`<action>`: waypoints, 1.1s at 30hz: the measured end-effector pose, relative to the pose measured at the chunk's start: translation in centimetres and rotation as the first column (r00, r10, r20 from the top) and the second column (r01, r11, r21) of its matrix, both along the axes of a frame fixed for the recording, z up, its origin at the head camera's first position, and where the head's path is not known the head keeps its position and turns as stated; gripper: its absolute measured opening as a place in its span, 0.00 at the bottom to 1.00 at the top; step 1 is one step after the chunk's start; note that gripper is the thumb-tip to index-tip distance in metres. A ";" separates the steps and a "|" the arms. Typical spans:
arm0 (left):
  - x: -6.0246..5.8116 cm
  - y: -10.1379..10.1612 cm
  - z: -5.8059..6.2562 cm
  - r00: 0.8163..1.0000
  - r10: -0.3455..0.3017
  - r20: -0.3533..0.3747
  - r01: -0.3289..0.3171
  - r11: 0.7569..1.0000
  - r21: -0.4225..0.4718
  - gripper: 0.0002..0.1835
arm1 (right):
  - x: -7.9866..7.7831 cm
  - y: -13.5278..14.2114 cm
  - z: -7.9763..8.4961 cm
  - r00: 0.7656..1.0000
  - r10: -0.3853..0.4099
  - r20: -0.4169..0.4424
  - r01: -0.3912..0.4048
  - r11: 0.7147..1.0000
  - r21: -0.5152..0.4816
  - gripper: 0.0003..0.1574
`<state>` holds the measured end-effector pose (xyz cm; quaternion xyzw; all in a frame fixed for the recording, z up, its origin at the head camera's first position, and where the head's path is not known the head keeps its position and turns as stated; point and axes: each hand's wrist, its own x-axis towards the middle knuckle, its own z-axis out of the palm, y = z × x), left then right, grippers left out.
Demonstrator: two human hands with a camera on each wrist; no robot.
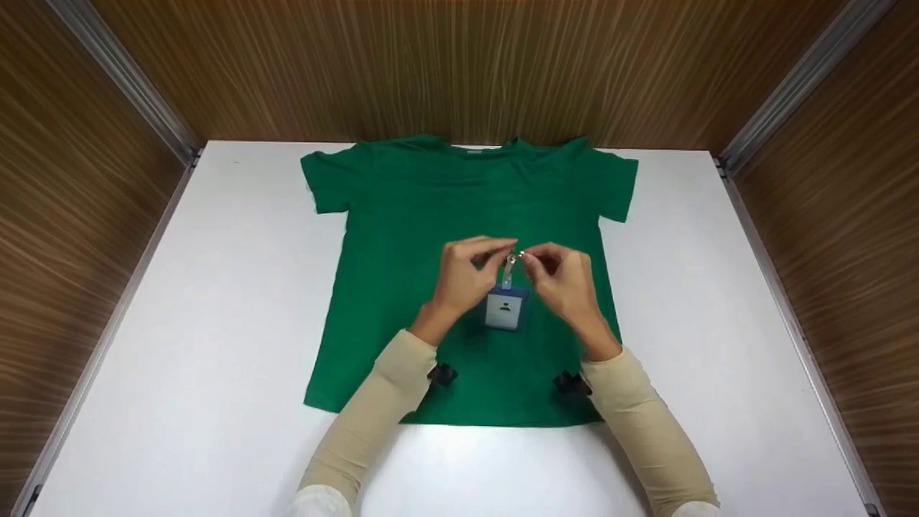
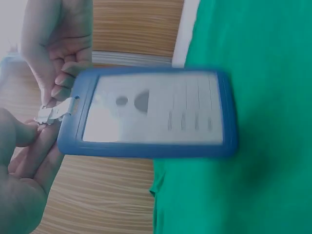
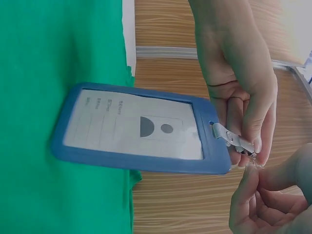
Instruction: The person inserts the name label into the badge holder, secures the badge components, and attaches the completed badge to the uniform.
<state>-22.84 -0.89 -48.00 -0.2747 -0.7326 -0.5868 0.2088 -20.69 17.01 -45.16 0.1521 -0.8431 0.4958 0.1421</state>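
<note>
A blue-framed ID badge holder hangs above the green T-shirt, its white card facing up in the head view. A short clear strap runs from its slot to a small metal clip. My left hand pinches the clip at the strap's end between thumb and fingers. From the other side, my right hand pinches a tiny shiny part of the clip, its fingertips close to the left hand's. That part is too small to make out and is partly covered by the fingers.
The T-shirt lies spread flat on a white table, collar toward the back. Wood-patterned panels stand behind and at both sides. Beige sleeves cover both forearms, with a dark device at each wrist.
</note>
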 end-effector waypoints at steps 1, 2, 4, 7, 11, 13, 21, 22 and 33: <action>-0.4 0.1 0.1 1.000 -0.003 0.020 0.003 1.000 -0.004 0.10 | -0.5 0.1 0.0 1.000 -0.001 0.012 0.001 1.000 -0.001 0.09; -0.8 0.2 0.2 0.999 -0.008 0.041 0.008 1.000 -0.007 0.10 | -1.0 0.2 0.1 1.000 0.001 0.025 -0.001 1.000 -0.005 0.09; -1.4 0.4 0.5 0.996 -0.019 0.091 0.020 1.000 -0.008 0.10 | -1.7 0.5 0.1 0.999 0.003 0.049 -0.002 1.000 -0.006 0.10; -1.9 0.8 0.9 0.984 -0.040 0.176 0.040 0.999 0.002 0.11 | -2.5 0.9 0.1 0.997 -0.004 0.080 0.004 1.000 0.001 0.10; -2.9 1.1 1.1 0.957 -0.059 0.283 0.057 0.998 0.016 0.12 | -3.5 1.3 0.0 0.994 -0.012 0.112 0.010 1.000 0.018 0.11; -3.4 1.2 1.2 0.944 -0.063 0.324 0.060 0.998 0.020 0.12 | -4.0 1.5 0.0 0.991 -0.013 0.132 0.009 1.000 0.028 0.11; -5.6 1.7 0.7 0.898 -0.046 0.437 0.049 0.999 0.004 0.12 | -6.0 2.2 0.2 0.976 -0.039 0.214 0.009 0.990 0.138 0.15; -5.9 1.8 0.6 0.895 -0.035 0.445 0.042 0.999 -0.006 0.12 | -6.3 2.3 0.2 0.974 -0.047 0.222 0.014 0.989 0.148 0.15; -9.3 2.5 -1.1 0.853 0.123 0.507 -0.075 0.991 -0.114 0.12 | -10.4 3.2 -0.8 0.943 -0.178 0.282 0.110 0.965 0.239 0.15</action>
